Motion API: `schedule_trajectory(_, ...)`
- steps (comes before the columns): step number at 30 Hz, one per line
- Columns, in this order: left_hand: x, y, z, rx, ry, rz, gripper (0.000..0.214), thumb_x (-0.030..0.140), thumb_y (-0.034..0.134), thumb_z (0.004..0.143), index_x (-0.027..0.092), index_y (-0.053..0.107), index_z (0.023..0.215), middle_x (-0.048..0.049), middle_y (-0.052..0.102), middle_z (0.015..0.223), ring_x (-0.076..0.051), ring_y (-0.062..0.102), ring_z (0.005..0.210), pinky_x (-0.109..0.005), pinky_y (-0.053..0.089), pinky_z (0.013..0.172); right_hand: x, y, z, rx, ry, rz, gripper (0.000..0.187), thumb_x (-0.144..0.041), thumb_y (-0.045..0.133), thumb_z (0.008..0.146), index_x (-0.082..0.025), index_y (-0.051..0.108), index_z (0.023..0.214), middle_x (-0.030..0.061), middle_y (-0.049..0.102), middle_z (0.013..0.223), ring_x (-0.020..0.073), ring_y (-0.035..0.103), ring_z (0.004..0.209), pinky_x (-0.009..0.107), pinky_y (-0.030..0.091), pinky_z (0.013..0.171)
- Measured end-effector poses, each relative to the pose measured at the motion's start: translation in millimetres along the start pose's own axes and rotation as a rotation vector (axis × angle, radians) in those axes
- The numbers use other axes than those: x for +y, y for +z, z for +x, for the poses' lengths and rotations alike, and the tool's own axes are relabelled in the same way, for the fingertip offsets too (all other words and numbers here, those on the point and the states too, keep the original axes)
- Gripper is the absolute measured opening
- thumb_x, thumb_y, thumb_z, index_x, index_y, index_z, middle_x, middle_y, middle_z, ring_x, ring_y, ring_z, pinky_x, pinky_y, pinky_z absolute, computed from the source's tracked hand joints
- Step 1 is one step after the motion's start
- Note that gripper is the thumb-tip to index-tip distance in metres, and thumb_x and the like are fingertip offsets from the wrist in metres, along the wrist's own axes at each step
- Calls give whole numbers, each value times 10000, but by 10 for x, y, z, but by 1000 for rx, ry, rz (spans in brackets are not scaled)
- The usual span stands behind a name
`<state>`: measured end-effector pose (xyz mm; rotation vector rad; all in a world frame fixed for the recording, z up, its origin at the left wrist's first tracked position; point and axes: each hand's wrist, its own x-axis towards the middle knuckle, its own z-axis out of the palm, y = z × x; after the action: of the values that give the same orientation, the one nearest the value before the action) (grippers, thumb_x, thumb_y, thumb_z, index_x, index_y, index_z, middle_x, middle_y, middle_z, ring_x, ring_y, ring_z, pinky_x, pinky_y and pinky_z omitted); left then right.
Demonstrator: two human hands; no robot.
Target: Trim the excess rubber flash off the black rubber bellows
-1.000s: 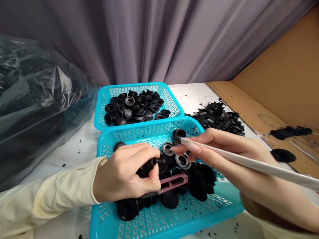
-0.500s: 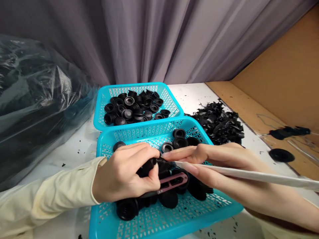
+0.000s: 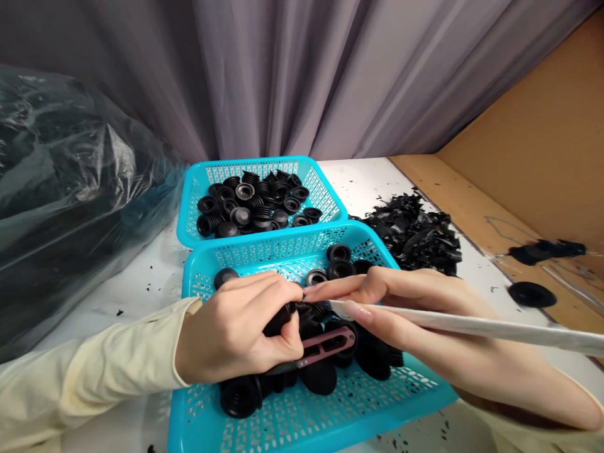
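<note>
Over the nearer blue basket [image 3: 189, 277], my left hand [image 3: 248, 321] is closed round a black ribbed rubber part [image 3: 279, 319]. A pink slotted handle-like piece [image 3: 328, 345] sticks out from beneath that hand; whether the hand grips it I cannot tell. My right hand [image 3: 415, 302] pinches a long, thin, pale flat tool [image 3: 472, 324] between thumb and fingers. Its tip lies close to the black part, and the right fingertips almost meet the left ones. The exact contact is hidden by the fingers. Several black rubber parts [image 3: 240, 396] lie in the basket below.
Behind stands a second blue basket [image 3: 182, 220] holding many black ribbed parts [image 3: 264, 204]. Black scraps [image 3: 415, 233] are heaped to its right. A black round part [image 3: 532, 294] lies farther right. Clear plastic sheeting [image 3: 80, 189] bulges at the left, and a grey curtain [image 3: 283, 75] hangs behind.
My right hand has shifted slightly, its wrist moving a little left, and the pale tool's angle has changed a bit. My left hand stays almost in place.
</note>
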<state>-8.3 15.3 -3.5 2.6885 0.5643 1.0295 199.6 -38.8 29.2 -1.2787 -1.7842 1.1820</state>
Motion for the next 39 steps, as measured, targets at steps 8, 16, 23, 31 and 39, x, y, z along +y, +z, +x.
schedule_trajectory(8,7,-24,10,-42,12,4,161,42,456,776,157,569,793,8,611,603,-96,553,512,-187,490,506,-11,-30,-15,-66,94,-15,282,-385,537,912,-202,635,722,58,754,1045,193,718,816,241,542,642)
schedule_trajectory(16,-5,-14,6,-52,28,1,155,36,459,763,145,568,764,8,582,577,-103,544,493,-190,481,492,-4,-40,8,-85,107,-25,268,-397,547,899,-213,668,747,53,750,1068,213,715,803,275,549,621)
schedule_trajectory(23,-3,0,3,-66,38,-13,162,40,451,769,147,573,768,-1,602,589,-112,567,518,-200,494,511,-38,-43,20,-93,159,-40,255,-374,535,908,-222,694,780,34,749,1072,208,706,829,280,544,664)
schedule_trajectory(31,-7,10,4,-70,46,-14,162,41,452,769,136,578,731,-12,607,582,-120,572,522,-211,493,508,4,-41,43,-92,202,84,259,-379,572,884,-213,662,707,28,761,1026,225,700,896,291,554,692)
schedule_trajectory(39,-9,19,-16,-69,39,-17,162,38,452,766,153,565,746,-3,610,596,-123,576,526,-217,502,516,-14,-17,19,-97,118,-57,243,-341,552,899,-209,674,734,31,765,988,162,682,677,245,518,557)
